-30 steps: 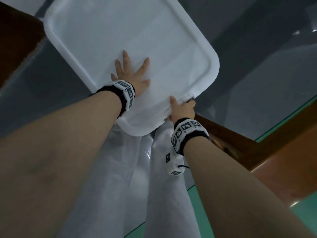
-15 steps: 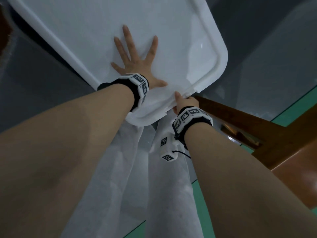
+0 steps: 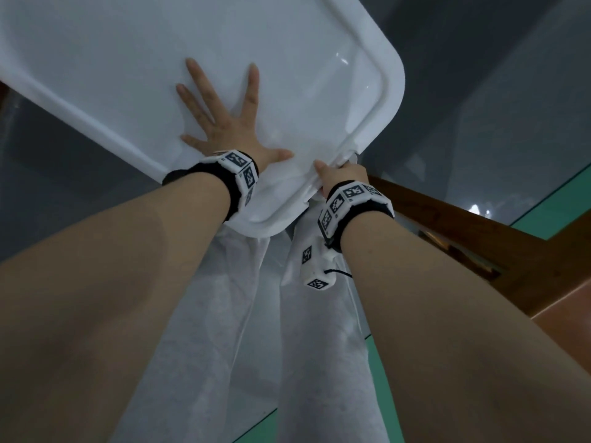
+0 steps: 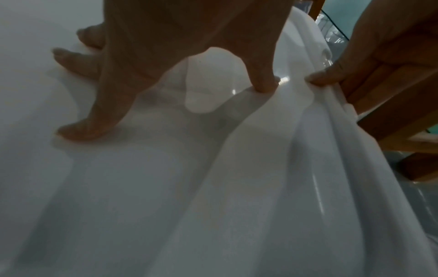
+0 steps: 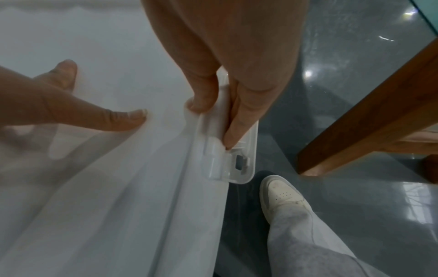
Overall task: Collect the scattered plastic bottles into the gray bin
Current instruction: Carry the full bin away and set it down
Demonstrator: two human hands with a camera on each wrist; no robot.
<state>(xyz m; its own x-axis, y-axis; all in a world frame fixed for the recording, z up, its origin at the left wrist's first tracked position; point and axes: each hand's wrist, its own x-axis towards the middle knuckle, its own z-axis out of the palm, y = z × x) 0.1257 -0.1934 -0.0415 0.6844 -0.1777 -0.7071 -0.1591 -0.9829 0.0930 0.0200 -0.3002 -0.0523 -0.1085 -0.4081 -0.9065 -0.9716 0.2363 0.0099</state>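
Note:
A large white plastic lid (image 3: 287, 75) fills the upper part of the head view; no bottles and no gray bin body show in any frame. My left hand (image 3: 224, 123) lies flat on the lid with its fingers spread and straight, fingertips (image 4: 71, 131) pressing the surface. My right hand (image 3: 339, 177) grips the lid's near right edge, thumb on top and fingers curled under. In the right wrist view those fingers (image 5: 232, 135) pinch the rim just above a translucent latch (image 5: 232, 165).
A brown wooden table leg and rail (image 3: 463, 238) stand just right of the lid. Below are my legs in light grey trousers (image 3: 224, 314), a white shoe (image 5: 282, 196), a glossy grey floor (image 5: 355, 56) and a green strip (image 3: 559, 203).
The lid now fills more of the head view and sits higher. My left hand has slid further onto it with fingers spread wider. My right hand keeps its grip on the edge.

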